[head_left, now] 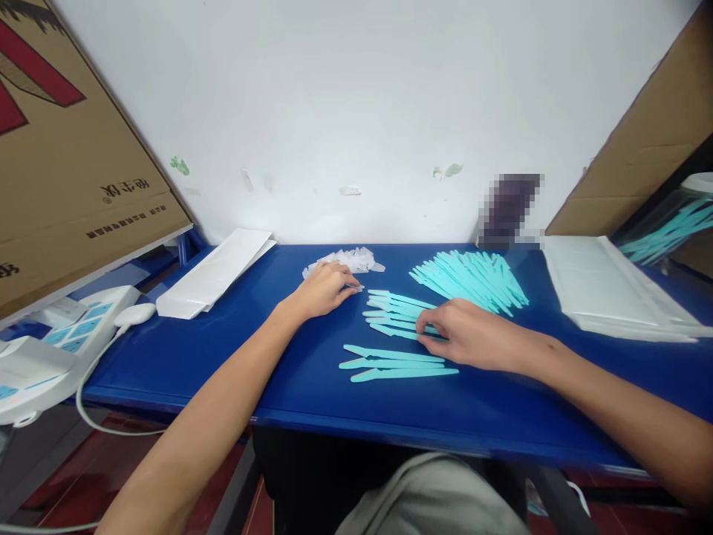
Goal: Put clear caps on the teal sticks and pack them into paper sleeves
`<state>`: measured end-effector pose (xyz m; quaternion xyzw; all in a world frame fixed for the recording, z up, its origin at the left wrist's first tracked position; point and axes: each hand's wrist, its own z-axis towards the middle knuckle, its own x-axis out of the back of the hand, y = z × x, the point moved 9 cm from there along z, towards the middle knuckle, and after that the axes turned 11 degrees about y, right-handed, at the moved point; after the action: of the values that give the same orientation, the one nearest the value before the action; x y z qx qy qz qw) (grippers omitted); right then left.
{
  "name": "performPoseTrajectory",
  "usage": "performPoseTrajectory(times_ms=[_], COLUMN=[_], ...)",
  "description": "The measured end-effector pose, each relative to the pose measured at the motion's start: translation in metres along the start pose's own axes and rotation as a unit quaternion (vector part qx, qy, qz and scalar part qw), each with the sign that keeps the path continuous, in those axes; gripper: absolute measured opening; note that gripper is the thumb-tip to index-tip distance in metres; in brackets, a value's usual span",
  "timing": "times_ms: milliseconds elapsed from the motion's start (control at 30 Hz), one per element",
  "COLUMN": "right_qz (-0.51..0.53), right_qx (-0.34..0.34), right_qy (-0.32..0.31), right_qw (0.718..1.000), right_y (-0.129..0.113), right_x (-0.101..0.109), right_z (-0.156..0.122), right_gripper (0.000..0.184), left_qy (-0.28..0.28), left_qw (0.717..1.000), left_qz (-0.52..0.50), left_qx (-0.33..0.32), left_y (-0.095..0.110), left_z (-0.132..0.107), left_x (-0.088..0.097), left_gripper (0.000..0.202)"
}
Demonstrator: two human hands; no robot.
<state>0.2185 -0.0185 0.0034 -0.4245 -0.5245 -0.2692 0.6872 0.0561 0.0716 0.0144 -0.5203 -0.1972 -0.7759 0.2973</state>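
Note:
My left hand [328, 288] is closed at the fingertips on a small translucent plastic cap [359, 288], in front of a heap of similar white caps [356, 258]. My right hand [465, 331] curls its thumb and fingers around the handle of a turquoise eyebrow razor [390, 331], the nearest of several lying side by side. Its palm hides the handle ends. Closer to me, 3 more eyebrow razors [398, 364] lie loosely together, heads to the left. Behind my right hand is a large pile of the same razors [471, 279].
White paper bags [215, 271] lie at the left of the blue table [223, 357]. A power strip [83, 334] with a plugged cable stands at its left edge. Clear plastic bags [607, 286] and a jar of razors [676, 219] are on the right. Cardboard [83, 148] leans at left.

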Motion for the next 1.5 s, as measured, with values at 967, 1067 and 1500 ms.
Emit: performPoseTrajectory(times_ms=[967,1067,1500], right_qz=[0.032,0.031,0.036], right_qx=[0.064,0.066,0.060], right_qy=[0.209,0.200,0.220], right_qw=[0.975,0.977,0.973], right_y=[0.001,0.003,0.002], right_x=[0.028,0.026,0.036], right_z=[0.001,0.001,-0.001], right_gripper=[0.016,0.016,0.014], left_qy=[0.155,0.154,0.168], left_qw=[0.798,0.799,0.818], left_qz=[-0.539,-0.541,-0.515], left_qx=[0.219,0.212,0.193], left_y=[-0.014,-0.013,-0.011], left_z=[0.003,0.004,0.004], left_x=[0.002,0.000,0.005], left_gripper=[0.039,0.037,0.035])
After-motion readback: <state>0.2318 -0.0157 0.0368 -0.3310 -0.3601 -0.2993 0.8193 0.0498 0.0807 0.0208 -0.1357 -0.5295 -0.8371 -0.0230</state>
